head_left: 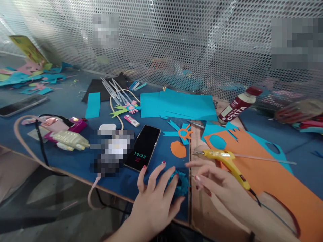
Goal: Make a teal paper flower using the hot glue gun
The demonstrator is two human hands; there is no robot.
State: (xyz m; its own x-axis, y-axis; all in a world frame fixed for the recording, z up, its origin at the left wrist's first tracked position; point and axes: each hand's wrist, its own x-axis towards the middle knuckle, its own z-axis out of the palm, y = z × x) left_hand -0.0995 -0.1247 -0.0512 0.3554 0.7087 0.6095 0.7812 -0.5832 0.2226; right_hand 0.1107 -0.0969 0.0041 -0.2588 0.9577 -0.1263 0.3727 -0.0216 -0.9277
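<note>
My left hand (pixel 157 195) is spread over a ruffled blue paper piece (pixel 183 184) near the table's front edge. Its fingertips rest on or just over the piece and partly hide it. Just right of it, my right hand (pixel 214 179) is raised with the thumb and fingers drawn together; whatever is between them, if anything, I cannot make out. Beyond the right hand lies a yellow glue gun (pixel 227 160) with a clear glue stick out of its back. An orange paper disc (pixel 178 149) and a blue-and-orange paper ribbon rosette (pixel 185 132) lie beyond the blue piece.
A phone (pixel 143 148) showing 10:30 lies left of my hands. Blue paper sheets (pixel 179 105) lie at the back, a large orange sheet (pixel 272 181) at the right. A drink bottle (pixel 237 106) leans near the perforated metal screen (pixel 176 40). Cables and plugs (pixel 65 132) crowd the left.
</note>
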